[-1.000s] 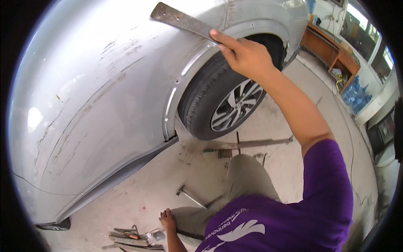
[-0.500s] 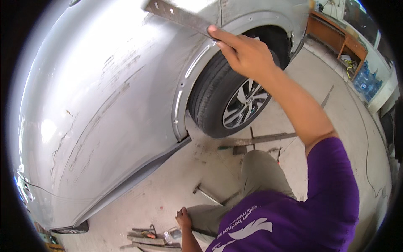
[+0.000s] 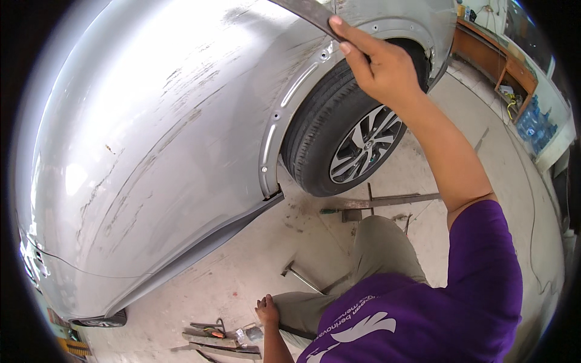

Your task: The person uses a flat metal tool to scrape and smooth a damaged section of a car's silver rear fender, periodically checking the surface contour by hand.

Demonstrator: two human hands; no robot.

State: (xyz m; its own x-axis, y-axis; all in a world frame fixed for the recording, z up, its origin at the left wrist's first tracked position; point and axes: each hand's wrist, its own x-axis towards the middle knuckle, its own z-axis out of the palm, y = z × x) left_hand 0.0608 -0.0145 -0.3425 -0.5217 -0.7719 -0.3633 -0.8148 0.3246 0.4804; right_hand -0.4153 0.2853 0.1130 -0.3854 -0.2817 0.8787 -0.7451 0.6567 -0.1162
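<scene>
I take the rear tyre (image 3: 327, 139) as my landmark. My right hand (image 3: 384, 66) is raised just above it, at the top of the wheel arch (image 3: 290, 97), and its fingers (image 3: 345, 33) are pressed together along a flat, rusty metal bar (image 3: 308, 11) — forefinger stretched along the strip, the rest curled under it. The bar runs up and to the left from the hand, lying against the silver car panel (image 3: 163, 139) above the tyre, and its far end leaves the top of the view. The panel left of the tyre is streaked with long scratches and scuffs.

My left hand (image 3: 266, 310) is well below the tyre, down on the concrete floor (image 3: 242, 266); I cannot tell whether its fingers are spread or closed on anything. It rests just beside a small heap of hand tools (image 3: 215, 339) — flat strips and something with an orange handle.

Between that hand and the tyre lies a hammer (image 3: 299, 275) on the floor. Directly under the tyre a long rusty bar (image 3: 387, 201) lies across the floor, near my bent knee (image 3: 381, 233).
</scene>
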